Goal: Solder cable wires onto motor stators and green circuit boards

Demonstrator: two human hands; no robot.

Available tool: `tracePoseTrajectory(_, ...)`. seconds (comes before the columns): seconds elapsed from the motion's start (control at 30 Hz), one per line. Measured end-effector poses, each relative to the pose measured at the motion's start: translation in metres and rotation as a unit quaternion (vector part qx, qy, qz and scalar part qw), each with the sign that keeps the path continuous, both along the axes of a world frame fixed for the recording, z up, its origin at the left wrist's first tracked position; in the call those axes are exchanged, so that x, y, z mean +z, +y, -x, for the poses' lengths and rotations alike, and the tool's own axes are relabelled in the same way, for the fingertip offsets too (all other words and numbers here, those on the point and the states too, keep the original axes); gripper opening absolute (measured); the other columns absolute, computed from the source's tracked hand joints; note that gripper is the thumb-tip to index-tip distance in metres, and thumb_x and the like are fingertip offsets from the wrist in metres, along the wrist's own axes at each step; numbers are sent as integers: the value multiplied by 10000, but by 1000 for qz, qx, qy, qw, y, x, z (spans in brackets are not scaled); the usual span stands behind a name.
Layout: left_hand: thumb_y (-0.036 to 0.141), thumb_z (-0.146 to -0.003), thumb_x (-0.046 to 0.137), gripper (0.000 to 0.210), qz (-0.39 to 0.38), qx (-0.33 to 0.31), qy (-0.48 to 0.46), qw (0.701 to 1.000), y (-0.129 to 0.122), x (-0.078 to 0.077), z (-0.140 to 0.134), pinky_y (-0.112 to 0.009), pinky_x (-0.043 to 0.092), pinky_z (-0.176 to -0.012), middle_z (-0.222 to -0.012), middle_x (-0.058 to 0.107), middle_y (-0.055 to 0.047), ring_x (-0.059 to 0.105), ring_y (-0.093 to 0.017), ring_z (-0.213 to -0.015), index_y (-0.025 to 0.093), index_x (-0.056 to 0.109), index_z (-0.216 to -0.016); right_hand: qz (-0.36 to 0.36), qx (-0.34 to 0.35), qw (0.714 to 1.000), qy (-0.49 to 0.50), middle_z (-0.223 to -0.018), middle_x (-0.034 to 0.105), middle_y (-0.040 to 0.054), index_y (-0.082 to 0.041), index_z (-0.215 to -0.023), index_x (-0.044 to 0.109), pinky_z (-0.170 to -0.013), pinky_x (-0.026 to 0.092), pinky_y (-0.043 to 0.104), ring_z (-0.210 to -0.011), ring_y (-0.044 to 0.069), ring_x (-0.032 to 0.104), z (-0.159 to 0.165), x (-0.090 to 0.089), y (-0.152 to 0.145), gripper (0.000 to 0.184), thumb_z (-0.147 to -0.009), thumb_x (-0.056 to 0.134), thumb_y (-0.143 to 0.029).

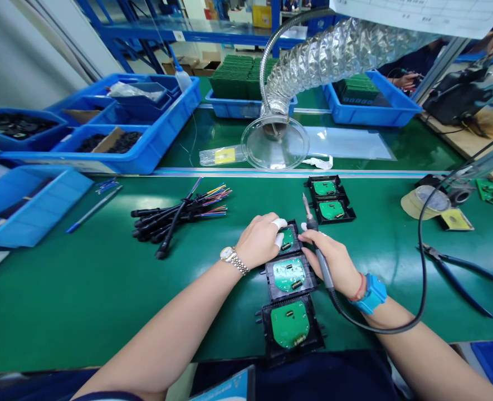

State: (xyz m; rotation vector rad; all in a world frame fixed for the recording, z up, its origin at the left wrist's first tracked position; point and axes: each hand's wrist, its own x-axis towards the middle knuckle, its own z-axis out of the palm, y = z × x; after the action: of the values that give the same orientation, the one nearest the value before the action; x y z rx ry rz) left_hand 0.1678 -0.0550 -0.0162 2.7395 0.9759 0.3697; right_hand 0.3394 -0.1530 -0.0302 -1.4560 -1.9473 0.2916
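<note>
My right hand is closed round a soldering iron, its tip pointing up and away from me; the thumb and fingertips reach the right side of a black plastic case holding a green circuit board. On that case's left side, my left hand grips with fingers in white finger cots, hiding part of the board. Nearer me in the same column lie a second open case and a third, each with a green board. Two more joined cases lie beyond my right hand.
Black cables with bare-coloured wire ends lie left. A fume extractor hood hangs ahead. Pliers and a solder roll are right. The iron's cord crosses my right forearm. Blue bins stand back left. A co-worker's hand shows.
</note>
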Motion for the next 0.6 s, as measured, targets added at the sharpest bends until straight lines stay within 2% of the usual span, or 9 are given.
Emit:
tracePoseTrajectory(0.17,183,-849,438,193,-26,33,23,999,-2,-2,-2,-328,438,-715,-880,591,-62,552,-194,-756,159,598,-955,2,-4,1000,2,-995,621,59,-193,-1096,482,-809,509,287,-903,161,609,0,1,0,278,-822,467,-148)
tracePoseTrajectory(0.33,212,-873,423,184,11,52,-6,999,-1,-4,-3,-299,447,-712,-866,588,-65,565,-182,-786,150,576,-953,4,-2,1000,16,-1012,617,54,-207,-1102,475,-822,504,287,-909,151,606,1,2,-1,283,-827,457,-146)
tracePoseTrajectory(0.43,198,-863,436,163,23,39,-9,999,0,-2,-3,-305,445,-725,-876,583,-67,552,-180,-794,148,585,-905,8,-1,1000,22,-1010,618,52,-209,-1105,472,-828,503,289,-912,153,605,1,3,-1,282,-830,454,-152)
tracePoseTrajectory(0.6,226,-804,539,87,-1,2,6,1000,0,-2,-2,-342,417,-734,-944,569,-45,502,-208,-860,184,615,-792,8,-8,1000,14,-1007,617,59,-205,-1104,472,-822,505,297,-907,162,607,2,2,-1,279,-830,460,-157)
